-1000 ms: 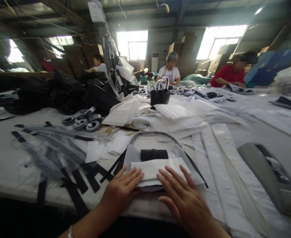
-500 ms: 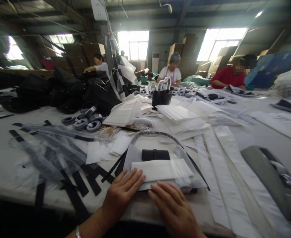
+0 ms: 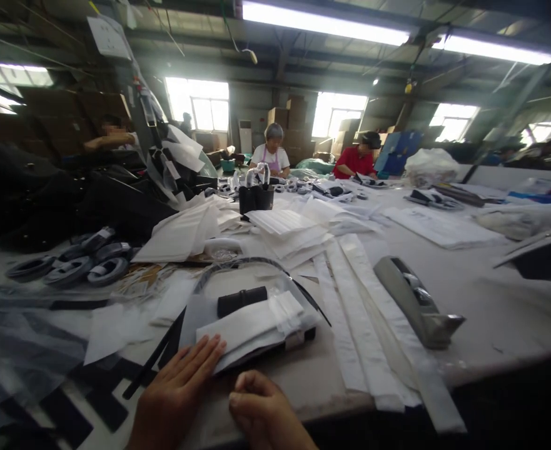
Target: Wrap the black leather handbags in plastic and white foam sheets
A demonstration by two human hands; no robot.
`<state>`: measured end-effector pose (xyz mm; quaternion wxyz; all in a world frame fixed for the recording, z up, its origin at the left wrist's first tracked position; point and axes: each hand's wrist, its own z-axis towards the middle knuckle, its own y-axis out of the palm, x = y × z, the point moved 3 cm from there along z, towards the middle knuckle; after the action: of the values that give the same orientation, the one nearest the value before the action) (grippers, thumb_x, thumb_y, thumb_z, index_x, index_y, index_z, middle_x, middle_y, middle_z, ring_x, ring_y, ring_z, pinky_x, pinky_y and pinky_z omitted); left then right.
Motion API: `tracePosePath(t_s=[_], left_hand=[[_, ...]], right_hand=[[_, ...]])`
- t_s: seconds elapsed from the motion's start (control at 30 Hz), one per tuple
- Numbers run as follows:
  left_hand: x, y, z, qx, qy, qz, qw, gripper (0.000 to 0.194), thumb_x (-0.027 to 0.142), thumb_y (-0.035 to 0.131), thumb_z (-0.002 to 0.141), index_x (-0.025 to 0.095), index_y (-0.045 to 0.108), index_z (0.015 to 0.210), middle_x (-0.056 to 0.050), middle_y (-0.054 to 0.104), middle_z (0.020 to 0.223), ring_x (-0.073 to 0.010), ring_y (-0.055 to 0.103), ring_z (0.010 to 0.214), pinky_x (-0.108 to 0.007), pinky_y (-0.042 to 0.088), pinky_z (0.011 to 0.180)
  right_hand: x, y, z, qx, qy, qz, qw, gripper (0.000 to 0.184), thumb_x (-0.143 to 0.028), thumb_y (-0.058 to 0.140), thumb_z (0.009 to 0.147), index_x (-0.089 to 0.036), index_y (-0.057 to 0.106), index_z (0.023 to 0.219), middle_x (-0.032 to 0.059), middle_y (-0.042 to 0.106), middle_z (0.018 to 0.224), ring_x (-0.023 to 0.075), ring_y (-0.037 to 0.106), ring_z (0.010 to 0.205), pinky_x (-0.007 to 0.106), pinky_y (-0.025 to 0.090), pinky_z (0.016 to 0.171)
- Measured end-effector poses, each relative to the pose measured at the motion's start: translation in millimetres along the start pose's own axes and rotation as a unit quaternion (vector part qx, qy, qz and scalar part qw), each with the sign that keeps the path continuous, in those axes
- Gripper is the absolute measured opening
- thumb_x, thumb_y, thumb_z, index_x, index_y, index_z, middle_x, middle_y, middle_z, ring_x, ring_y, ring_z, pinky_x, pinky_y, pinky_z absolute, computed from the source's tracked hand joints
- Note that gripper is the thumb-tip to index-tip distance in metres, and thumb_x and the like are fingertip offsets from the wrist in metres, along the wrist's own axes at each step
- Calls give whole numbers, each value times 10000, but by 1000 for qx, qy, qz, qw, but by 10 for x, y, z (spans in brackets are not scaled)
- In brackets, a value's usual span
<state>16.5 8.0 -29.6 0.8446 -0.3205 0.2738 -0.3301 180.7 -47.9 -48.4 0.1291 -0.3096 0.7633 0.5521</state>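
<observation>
A flat handbag (image 3: 193, 312) lies on the table before me, under pale wrapping, its wrapped handle arched away from me. On top are a folded white sheet (image 3: 242, 325) and a black tube-shaped part with a band round its middle (image 3: 241, 301). My left hand (image 3: 186, 372) is open, its fingers stretched over the near left corner of the folded sheet. Just right of it, my right hand (image 3: 263, 400) is closed near the bag's front edge, apart from the sheet. Its curled fingers hide whatever they may hold.
Long white strips (image 3: 350, 312) and a grey tape dispenser (image 3: 411, 300) lie to the right. Black straps (image 3: 64, 412) in clear plastic are at left, below coiled wrapped straps (image 3: 90, 262). White sheets (image 3: 181, 234) are piled behind, with black bags (image 3: 35, 194) at far left. Co-workers sit across the table.
The view has swung right. My right hand has gone from flat, stretched fingers to curled ones and drawn off the bag's edge. The left stays on the sheet, and the bag is slightly turned.
</observation>
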Motion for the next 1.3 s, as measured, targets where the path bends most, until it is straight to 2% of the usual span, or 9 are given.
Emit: tracePosePath(t_s=[0.27, 0.5, 0.67, 0.77, 0.93, 1.03, 1.13, 1.2, 1.3], left_hand=[[11, -19, 111, 12, -57, 2, 998, 387, 269, 439, 1016, 230, 522, 1392, -41, 669, 1279, -208, 693, 1067, -292, 596, 813], [226, -47, 189, 9, -84, 31, 996, 456, 115, 439, 987, 191, 458, 1437, -76, 594, 1377, -220, 608, 1210, -331, 526, 953], [315, -17, 156, -53, -68, 43, 995, 572, 372, 474, 987, 96, 376, 1478, -141, 487, 1469, -292, 517, 1305, -395, 478, 1010], [276, -37, 149, -17, -75, 63, 995, 532, 268, 443, 1005, 108, 331, 1500, -133, 542, 1424, -256, 562, 1260, -370, 466, 1003], [194, 25, 198, 8, -80, 76, 994, 505, 250, 427, 1012, 133, 350, 1496, -108, 597, 1369, -232, 650, 1134, -331, 496, 914], [195, 101, 204, 4, -75, 79, 994, 484, 203, 419, 1006, 163, 377, 1486, -80, 594, 1376, -219, 657, 1125, -314, 502, 892], [202, 146, 186, -1, -75, 83, 994, 463, 214, 413, 1011, 181, 404, 1473, -58, 594, 1379, -204, 666, 1106, -302, 510, 877], [196, 155, 175, -3, -83, 83, 993, 465, 241, 413, 1014, 183, 401, 1475, -54, 590, 1382, -198, 675, 1088, -295, 519, 856], [196, 160, 168, -10, -87, 76, 993, 474, 250, 406, 1016, 186, 384, 1485, -50, 577, 1397, -197, 668, 1104, -296, 521, 862]], right_hand=[[-58, 235, 51, 20, -108, -32, 993, 80, -171, 733, 596, -183, 692, 663, -10, 614, 701, 153, 537, 742, 244, 445, 742], [-169, 154, 91, 25, -106, -52, 993, 280, -272, 728, 683, -189, 765, 947, 58, 722, 1067, 245, 590, 1086, 328, 465, 939], [-210, 127, 105, 7, -100, -19, 995, 301, -308, 741, 716, -164, 777, 977, 82, 718, 1154, 280, 553, 1219, 392, 422, 1059], [-244, 170, 85, 6, -111, -17, 994, 312, -311, 737, 722, -153, 776, 988, 90, 716, 1171, 286, 534, 1259, 402, 403, 1087], [-407, 128, -23, -18, -131, -185, 974, 381, -277, 702, 779, -170, 721, 1145, 94, 687, 1231, 290, 586, 1211, 430, 437, 1059], [-702, -159, -179, -24, -225, -455, 861, 329, -238, 665, 823, -211, 721, 1146, 90, 691, 1209, 283, 631, 1142, 433, 487, 1008], [-1160, -620, -396, 37, -364, -684, 631, 303, -182, 561, 901, -237, 713, 1157, 86, 681, 1226, 287, 587, 1196, 483, 447, 1053], [-1472, -936, -498, 105, -378, -767, 507, 330, -161, 578, 897, -227, 688, 1201, 87, 681, 1230, 318, 561, 1211, 539, 431, 1050], [-1799, -1237, -533, 154, -300, -843, 420, 503, -170, 734, 798, -209, 625, 1288, 85, 684, 1217, 340, 577, 1152, 536, 472, 988]])
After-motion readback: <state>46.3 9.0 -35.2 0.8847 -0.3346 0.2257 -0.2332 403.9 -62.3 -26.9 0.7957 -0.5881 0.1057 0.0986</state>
